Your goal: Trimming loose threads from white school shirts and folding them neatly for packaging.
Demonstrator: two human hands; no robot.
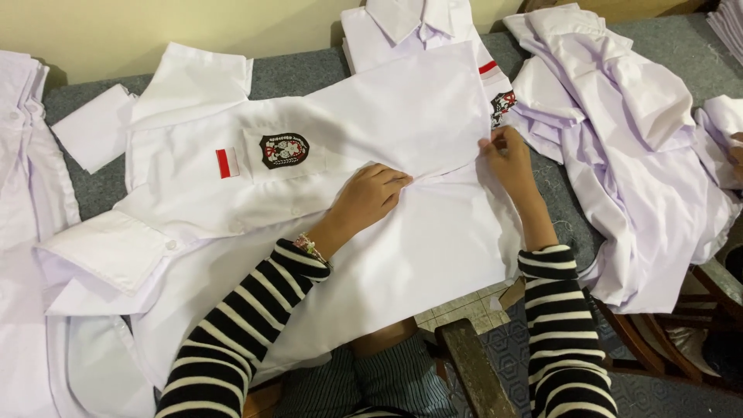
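White shirt (402,124) edge (perhaps creased) under both hands.

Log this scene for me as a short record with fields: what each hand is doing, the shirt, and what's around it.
left hand: pressing down on a fold in the white shirt
right hand: pinching the shirt's folded edge
shirt: spread flat on the grey table, dark crest patch and red-and-white flag patch on the chest
right of it: loose heap of white shirts
behind it: folded white shirt
sleeves: black-and-white stripes, beaded bracelet on left wrist
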